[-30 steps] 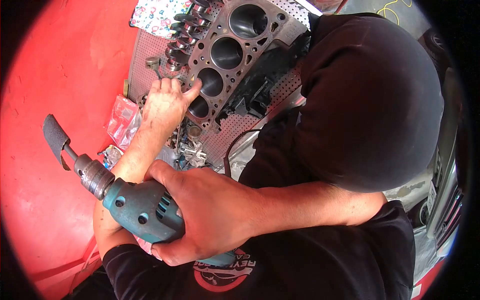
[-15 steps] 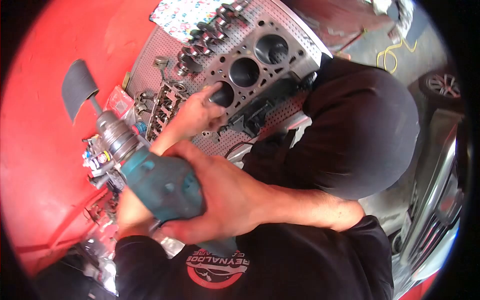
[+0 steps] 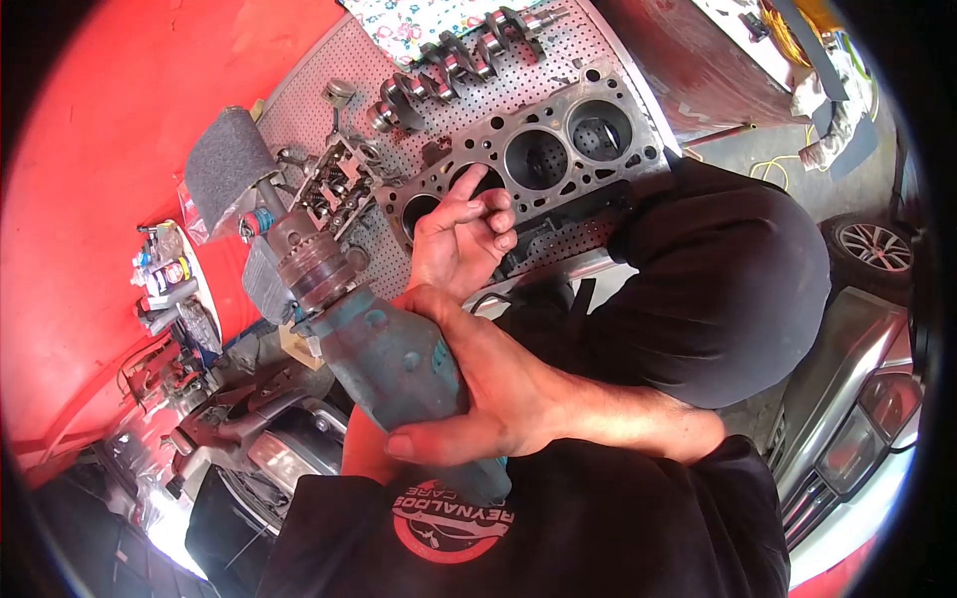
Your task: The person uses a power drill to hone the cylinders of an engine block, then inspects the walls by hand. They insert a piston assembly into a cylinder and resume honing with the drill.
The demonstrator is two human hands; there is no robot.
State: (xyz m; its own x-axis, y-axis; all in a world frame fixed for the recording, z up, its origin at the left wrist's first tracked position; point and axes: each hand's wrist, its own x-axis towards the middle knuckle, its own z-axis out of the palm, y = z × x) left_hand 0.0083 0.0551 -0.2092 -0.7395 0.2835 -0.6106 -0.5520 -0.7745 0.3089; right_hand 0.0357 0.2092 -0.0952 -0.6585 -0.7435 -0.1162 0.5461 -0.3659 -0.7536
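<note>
My right hand [image 3: 493, 394] is wrapped round a worn teal power drill [image 3: 394, 364], tilted up to the left. A curled grey abrasive sheet [image 3: 229, 164] sits on a shaft at its chuck [image 3: 314, 264]. Beyond the drill, my left hand [image 3: 464, 234] holds nothing, index finger stretched out and the others loosely curled. That fingertip is over the second bore from the left of a metal engine block [image 3: 553, 125]; whether it touches is unclear. Four round bores show, the left two partly covered by the hand.
A crankshaft [image 3: 464, 65] and a cylinder head [image 3: 339, 189] lie on the perforated bench [image 3: 379, 149]. Floral cloth [image 3: 419, 22] covers its far edge. A rounded shape in dark cloth [image 3: 728, 284] is at the right. Bottles [image 3: 164, 274], a wheel [image 3: 872, 244] and a vehicle front [image 3: 857, 429] surround the area.
The view has shifted, showing more of the block and the lower left. My left hand has gone from the leftmost bore to the second, and the drill sits further right in view.
</note>
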